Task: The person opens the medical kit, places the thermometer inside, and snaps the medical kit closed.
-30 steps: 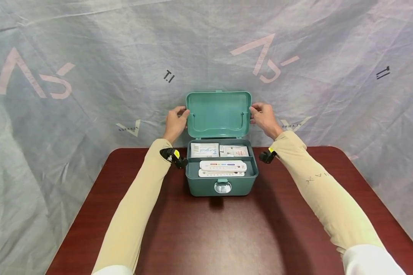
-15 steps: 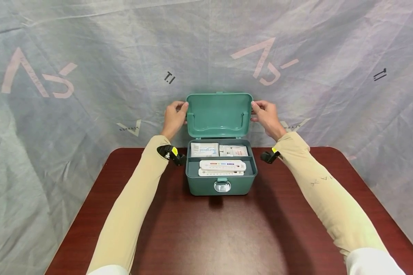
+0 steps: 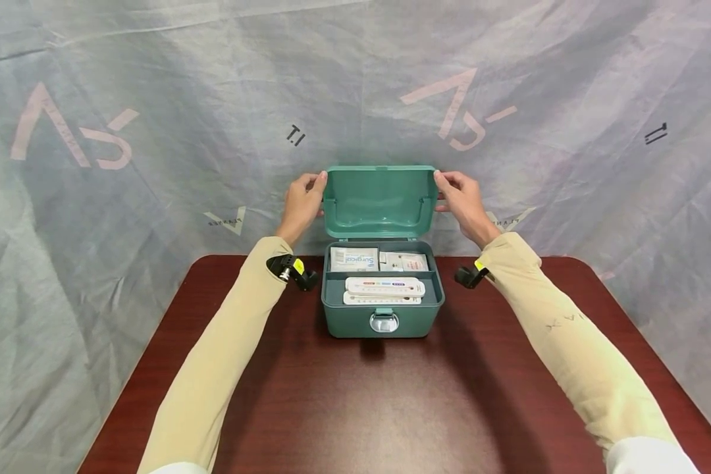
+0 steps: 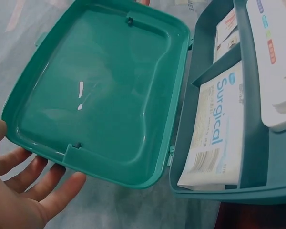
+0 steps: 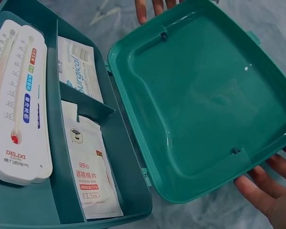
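A teal medicine box stands on the table, its hinged lid raised at the back. My left hand grips the lid's left side near the top corner, thumb on the rim and fingers spread along the edge. At the opposite corner my right hand holds the lid the same way. Inside the box, white thermometers lie stacked in the front compartment. A packet printed "Surgical" lies in the rear left compartment, and alcohol pad packets fill the rear right one.
The dark red wooden table stretches in front of the box and to both sides. Close behind hangs a grey cloth with printed letters. A silver latch is on the box's front.
Both hands have shifted up to the lid's top corners. The lid has tilted forward from its more upright position, while the box and its contents stay in place.
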### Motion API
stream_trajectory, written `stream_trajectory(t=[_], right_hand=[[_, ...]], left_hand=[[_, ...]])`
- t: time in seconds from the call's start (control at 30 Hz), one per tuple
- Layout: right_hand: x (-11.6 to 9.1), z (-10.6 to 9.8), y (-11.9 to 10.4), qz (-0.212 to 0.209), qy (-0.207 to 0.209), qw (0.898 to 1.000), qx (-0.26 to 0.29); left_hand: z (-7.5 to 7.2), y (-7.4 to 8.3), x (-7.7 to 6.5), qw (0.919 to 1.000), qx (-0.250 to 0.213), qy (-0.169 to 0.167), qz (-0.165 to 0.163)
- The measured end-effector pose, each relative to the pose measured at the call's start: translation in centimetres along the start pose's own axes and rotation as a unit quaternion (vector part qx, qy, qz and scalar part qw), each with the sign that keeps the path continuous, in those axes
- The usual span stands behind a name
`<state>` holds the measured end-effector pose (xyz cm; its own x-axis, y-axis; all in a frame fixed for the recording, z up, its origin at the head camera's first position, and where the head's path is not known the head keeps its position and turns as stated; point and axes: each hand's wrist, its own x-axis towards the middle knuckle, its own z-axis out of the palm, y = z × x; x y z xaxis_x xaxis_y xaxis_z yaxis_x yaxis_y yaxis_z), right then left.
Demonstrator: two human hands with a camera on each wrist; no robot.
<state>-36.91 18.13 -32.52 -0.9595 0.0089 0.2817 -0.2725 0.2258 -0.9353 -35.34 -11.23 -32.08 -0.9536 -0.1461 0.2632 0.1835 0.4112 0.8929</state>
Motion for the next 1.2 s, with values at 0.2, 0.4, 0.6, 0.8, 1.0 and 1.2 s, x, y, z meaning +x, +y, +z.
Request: stream_trajectory(t=[0.2, 0.4, 0.6, 0.8, 1.0, 1.2], right_hand=[[-0.4, -0.5, 0.1, 0.003, 0.007, 1.0, 0.004], [-0.3, -0.5, -0.2, -0.01, 0.004, 1.0, -0.005], [-0.5, -0.6, -0.2, -0.017, 0.004, 1.0, -0.008], [-0.7, -0.6, -0.1, -0.024, 0.008, 1.0, -0.009], [-0.8, -0.7, 0.1, -0.033, 0.009, 0.999, -0.015], [-1.0, -0.9, 0.2, -0.038, 0.005, 0.999, -0.009]], left_hand=[[0.3, 0.2, -0.4, 0.9998, 0.0, -0.012, 0.015], [0.1, 0.2, -0.6, 0.9998, -0.012, -0.005, 0.015], [-0.1, 0.4, -0.8, 0.9997, -0.018, -0.009, 0.017], [0.0, 0.2, -1.2, 0.9995, -0.018, -0.006, 0.027], [0.2, -0.1, -1.3, 0.9994, -0.021, -0.004, 0.029], [0.2, -0.2, -1.5, 0.9992, -0.017, -0.002, 0.037]])
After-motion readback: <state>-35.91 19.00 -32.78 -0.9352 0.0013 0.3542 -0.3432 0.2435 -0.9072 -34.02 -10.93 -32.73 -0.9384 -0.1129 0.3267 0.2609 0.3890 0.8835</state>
